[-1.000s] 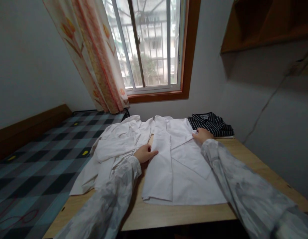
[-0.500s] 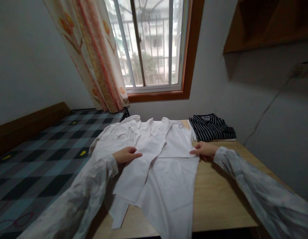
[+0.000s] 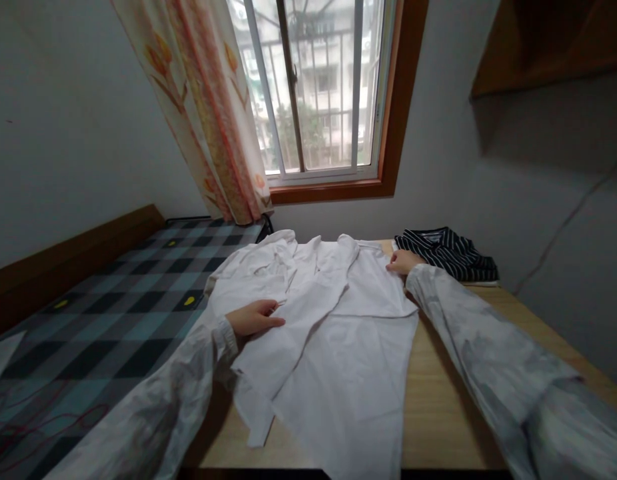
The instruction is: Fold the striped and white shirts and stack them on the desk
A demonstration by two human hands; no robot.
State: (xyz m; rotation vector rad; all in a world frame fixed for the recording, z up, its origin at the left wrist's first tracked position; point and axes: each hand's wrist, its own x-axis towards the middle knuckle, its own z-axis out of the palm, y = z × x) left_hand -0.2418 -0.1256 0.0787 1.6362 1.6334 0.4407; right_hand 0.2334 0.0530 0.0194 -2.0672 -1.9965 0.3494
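A white shirt [image 3: 348, 373] lies spread over the wooden table, its lower part hanging past the near edge and one long strip of cloth folded slantwise across it. My left hand [image 3: 253, 317] is closed on the cloth at the left side of that strip, thumb on top. At the shirt's upper right edge, my right hand [image 3: 404, 261] pinches the white fabric between thumb and fingers. Just beyond it sits a folded black-and-white striped garment [image 3: 451, 253]. More crumpled white cloth [image 3: 253, 260] lies at the far left of the table.
The wooden table [image 3: 448, 400] shows bare wood to the right of the shirt. On the left is a bed with a checked cover [image 3: 153, 307] and red cords on it. A curtain [image 3: 213, 120], a window [image 3: 323, 93] and a wall shelf [image 3: 553, 53] are behind.
My right hand has moved away from me along the shirt's right edge, from the fold's lower corner up toward the striped garment. My left hand stays on the cloth. The view has shifted slightly left.
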